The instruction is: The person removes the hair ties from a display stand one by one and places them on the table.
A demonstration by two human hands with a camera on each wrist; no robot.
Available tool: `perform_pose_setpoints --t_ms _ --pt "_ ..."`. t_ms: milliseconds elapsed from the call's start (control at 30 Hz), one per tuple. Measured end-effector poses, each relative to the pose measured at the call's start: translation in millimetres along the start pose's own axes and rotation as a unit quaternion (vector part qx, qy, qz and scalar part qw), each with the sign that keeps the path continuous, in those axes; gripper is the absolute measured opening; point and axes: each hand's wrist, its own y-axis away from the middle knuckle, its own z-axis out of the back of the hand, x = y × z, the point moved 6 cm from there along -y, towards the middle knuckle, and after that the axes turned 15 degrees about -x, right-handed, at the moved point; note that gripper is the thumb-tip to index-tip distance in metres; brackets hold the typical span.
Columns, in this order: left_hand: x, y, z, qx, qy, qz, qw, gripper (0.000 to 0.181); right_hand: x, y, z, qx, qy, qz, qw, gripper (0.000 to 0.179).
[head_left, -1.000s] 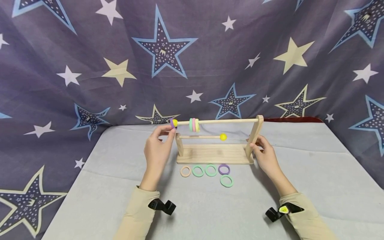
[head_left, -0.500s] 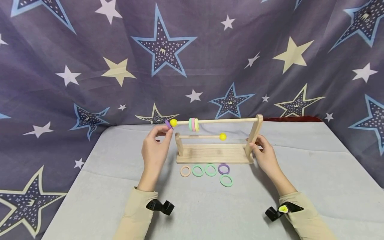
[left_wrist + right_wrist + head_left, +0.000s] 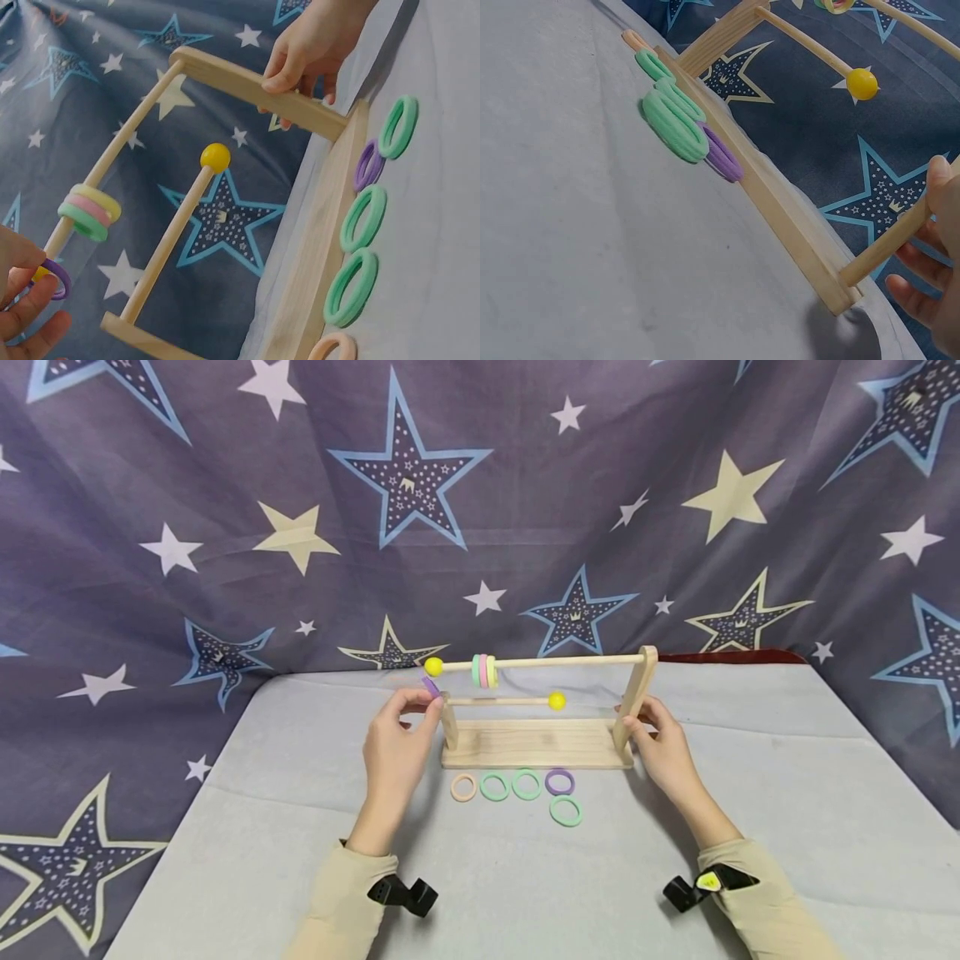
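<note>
My left hand (image 3: pixel 397 735) pinches a purple ring (image 3: pixel 431 687) between thumb and fingertips. The ring is off the upper rod (image 3: pixel 570 662), just below the yellow ball (image 3: pixel 433 667) at its left end; in the left wrist view it overlaps that ball. Yellow, pink and green rings (image 3: pixel 484 672) hang together on this rod, a little right of the ball. My right hand (image 3: pixel 660 747) grips the tall right post (image 3: pixel 639 693) of the wooden stand. Lower down, a shorter rod (image 3: pixel 502 702) with a yellow ball (image 3: pixel 557 701) carries no rings.
Along the front of the stand's base (image 3: pixel 536 745) lie a peach ring (image 3: pixel 463 787), a purple ring (image 3: pixel 560 782) and several green rings (image 3: pixel 566 811) on the pale tablecloth (image 3: pixel 525 885). A star-patterned curtain (image 3: pixel 525 510) hangs behind.
The purple ring in my left hand has come off the upper rod's ball to the left, then dropped below it. My right hand and the stand have stayed put.
</note>
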Motion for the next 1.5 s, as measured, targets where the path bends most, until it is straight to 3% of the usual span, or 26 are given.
perform_pose_setpoints --t_ms 333,667,900,1133,1300,1500 --pt "-10.0 19.1 -8.5 0.056 -0.011 -0.021 0.9982 0.01 -2 -0.2 0 -0.002 0.002 0.004 1.0 0.035" --pt "-9.2 30.9 -16.2 0.138 -0.039 -0.028 0.9893 0.008 1 0.4 1 -0.001 -0.002 -0.002 1.0 0.036" --pt "-13.3 41.4 -27.6 0.227 -0.047 -0.111 0.9663 0.004 33 4.7 6 0.001 0.001 0.001 1.0 0.033" --pt "-14.6 49.7 -36.3 0.267 -0.049 -0.172 0.947 0.011 0 -0.3 1 -0.001 -0.003 0.014 0.9999 0.036" --pt "-15.8 56.1 -41.9 0.291 -0.055 -0.191 0.9358 0.012 -1 0.1 0 -0.004 -0.005 0.004 1.0 0.035" --pt "-13.6 68.5 -51.5 0.331 -0.073 -0.222 0.9142 0.009 0 0.4 0 -0.005 -0.005 0.006 1.0 0.034"
